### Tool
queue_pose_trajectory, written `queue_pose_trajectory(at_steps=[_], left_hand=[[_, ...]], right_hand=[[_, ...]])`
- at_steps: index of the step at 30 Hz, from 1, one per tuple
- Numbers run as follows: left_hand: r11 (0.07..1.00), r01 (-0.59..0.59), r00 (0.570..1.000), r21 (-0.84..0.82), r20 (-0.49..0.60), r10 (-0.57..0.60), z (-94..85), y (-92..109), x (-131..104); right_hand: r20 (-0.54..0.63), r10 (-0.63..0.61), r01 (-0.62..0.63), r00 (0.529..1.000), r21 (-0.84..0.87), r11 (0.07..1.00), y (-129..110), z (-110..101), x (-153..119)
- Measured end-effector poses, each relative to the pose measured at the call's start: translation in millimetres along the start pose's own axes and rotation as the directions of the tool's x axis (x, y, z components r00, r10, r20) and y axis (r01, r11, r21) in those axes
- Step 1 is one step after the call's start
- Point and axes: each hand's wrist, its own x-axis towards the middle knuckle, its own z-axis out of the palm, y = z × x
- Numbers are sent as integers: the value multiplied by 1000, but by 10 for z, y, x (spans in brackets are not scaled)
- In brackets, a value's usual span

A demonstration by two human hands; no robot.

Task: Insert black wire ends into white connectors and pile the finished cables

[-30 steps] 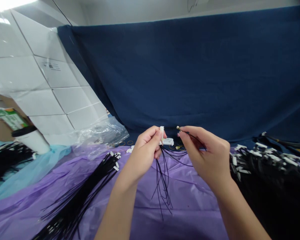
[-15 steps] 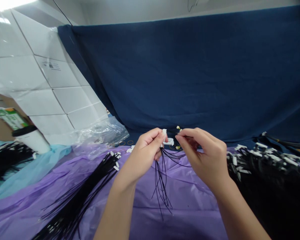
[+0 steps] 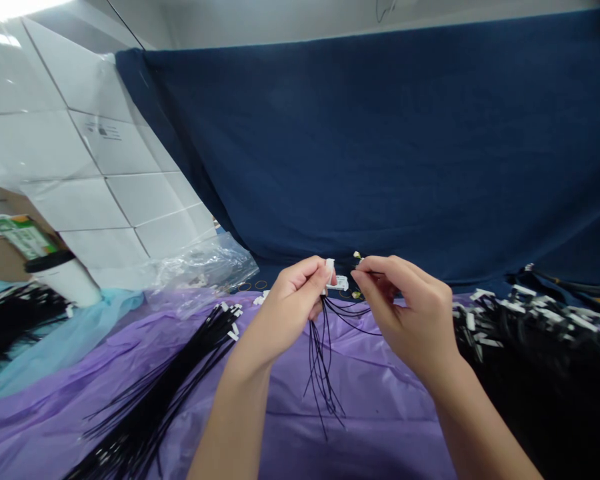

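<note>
- One bundle of thin black wires [image 3: 167, 380], white-tipped, laid on crinkled purple sheet [image 3: 380, 407]; lower end cut off.
- One white piece [image 3: 331, 268] pinched in closed left hand [image 3: 300, 290], partly covered; hanging wires [image 3: 322, 360] below, uncountable.
- Dark wire [image 3: 353, 267] pinched by closed right hand [image 3: 413, 300]; number cannot be told.
- White-tipped heap [image 3: 535, 353] blurred, cut off.

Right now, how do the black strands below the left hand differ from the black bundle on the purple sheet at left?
The hanging strands are few and splayed; the bundle is thick and dense. The strands dangle below the left hand; the bundle lies slantwise on the purple sheet. Both consist of thin black strands.
</note>
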Motion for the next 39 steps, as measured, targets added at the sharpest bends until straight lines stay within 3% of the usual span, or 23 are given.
queue_pose_trajectory(at_steps=[9,12,15,17,19,21,24,31,36,39], left_hand=[[992,42,999,-116,5,-41,2,44,17],[977,59,991,-206,-103,-81,-15,45,40],[948,46,956,-315,-262,-134,-51,34,65],[920,8,929,-392,-336,-152,-73,25,82],[890,-43,912,-454,-382,-151,-87,20,94],[864,-76,902,-498,-403,-153,-92,20,99],[831,-94,899,-548,-406,-167,-98,24,92],[804,-92,922,-587,-356,-155,-104,20,99],[802,-41,927,-596,-321,-191,-64,51,97],[804,-16,930,-595,-305,-207,-45,62,83]], right_hand=[[25,43,-42,999,-36,998,-17,-9,-10],[-80,66,-76,995,-134,988,-85,-67,-1],[-188,81,-113,979,-164,980,-206,-169,10],[-110,130,-138,985,-67,988,-280,-223,11],[78,184,-187,980,31,982,-315,-229,-2],[270,224,-243,936,38,969,-297,-175,-25],[416,290,-306,862,-31,952,-205,-33,-63],[544,287,-403,788,104,909,-135,93,-69],[552,245,-372,797,129,919,-192,116,-71],[586,245,-365,772,94,926,-186,122,-70]])
